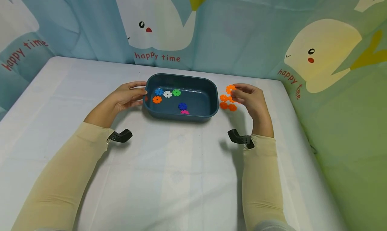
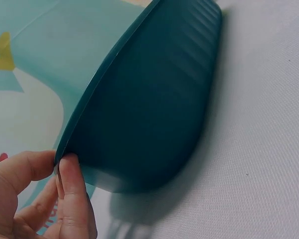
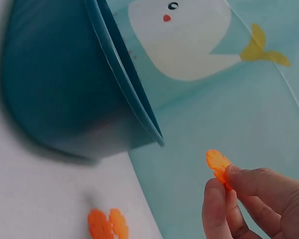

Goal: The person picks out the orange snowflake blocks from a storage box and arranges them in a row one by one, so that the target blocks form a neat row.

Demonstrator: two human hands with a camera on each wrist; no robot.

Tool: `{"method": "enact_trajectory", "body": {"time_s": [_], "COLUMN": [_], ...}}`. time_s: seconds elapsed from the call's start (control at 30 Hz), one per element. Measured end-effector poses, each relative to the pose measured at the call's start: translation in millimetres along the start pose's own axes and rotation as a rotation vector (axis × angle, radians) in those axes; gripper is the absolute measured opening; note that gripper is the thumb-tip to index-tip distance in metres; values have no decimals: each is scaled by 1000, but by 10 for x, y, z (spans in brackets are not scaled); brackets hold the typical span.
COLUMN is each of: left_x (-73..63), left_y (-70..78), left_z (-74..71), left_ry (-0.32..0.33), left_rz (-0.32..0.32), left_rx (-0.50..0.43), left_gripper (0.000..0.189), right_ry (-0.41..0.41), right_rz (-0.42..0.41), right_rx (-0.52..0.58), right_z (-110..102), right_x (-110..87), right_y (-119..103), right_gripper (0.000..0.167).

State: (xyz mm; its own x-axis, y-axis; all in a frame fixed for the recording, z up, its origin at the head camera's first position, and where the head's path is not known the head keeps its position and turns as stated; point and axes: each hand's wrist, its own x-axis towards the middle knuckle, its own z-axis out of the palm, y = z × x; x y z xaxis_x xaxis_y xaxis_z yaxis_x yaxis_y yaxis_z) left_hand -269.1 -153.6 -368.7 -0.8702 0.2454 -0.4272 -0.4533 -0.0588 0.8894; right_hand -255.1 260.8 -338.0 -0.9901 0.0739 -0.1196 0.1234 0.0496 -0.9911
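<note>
A dark teal plastic basin (image 1: 193, 116) stands on the table with several notched plastic discs in it: a light blue disc (image 1: 159, 92), a white disc (image 1: 167, 94), a green disc (image 1: 176, 92), an orange disc (image 1: 157, 99), a dark blue disc (image 1: 182, 106) and a pink one (image 1: 184, 112). My left hand (image 1: 128, 95) pinches the basin's left rim between thumb and fingers, as the left wrist view shows. To the right of the basin, my right hand (image 1: 251, 98) holds another orange notched disc (image 3: 217, 164) by its edge, raised above the table.
Several orange discs (image 1: 223, 105) lie on the table just right of the basin, partly behind the right hand. Behind the table (image 1: 181, 177), covered in pale cloth, hangs a curtain (image 1: 235, 32) with whale prints.
</note>
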Motion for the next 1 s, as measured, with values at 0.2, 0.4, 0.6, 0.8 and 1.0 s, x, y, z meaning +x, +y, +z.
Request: {"method": "enact_trajectory", "body": {"time_s": [0.2, 0.4, 0.6, 0.8, 1.0], "left_x": [2, 2, 0, -1, -6], "left_y": [7, 3, 0, 4, 9], "left_z": [5, 6, 6, 10, 13], "left_ry": [1, 3, 8, 8, 4], "left_rz": [0, 1, 3, 2, 1], "left_rx": [1, 4, 1, -1, 2], "left_gripper": [60, 60, 60, 59, 59], "right_ry": [7, -26, -12, 16, 22], "right_rz": [9, 22, 71, 159, 235], "right_rx": [-10, 50, 65, 72, 67], "right_z": [-135, -253, -347, -453, -568], "right_x": [-9, -9, 2, 14, 31], "right_y": [28, 59, 94, 153, 218], "right_gripper": [28, 24, 24, 24, 20]}}
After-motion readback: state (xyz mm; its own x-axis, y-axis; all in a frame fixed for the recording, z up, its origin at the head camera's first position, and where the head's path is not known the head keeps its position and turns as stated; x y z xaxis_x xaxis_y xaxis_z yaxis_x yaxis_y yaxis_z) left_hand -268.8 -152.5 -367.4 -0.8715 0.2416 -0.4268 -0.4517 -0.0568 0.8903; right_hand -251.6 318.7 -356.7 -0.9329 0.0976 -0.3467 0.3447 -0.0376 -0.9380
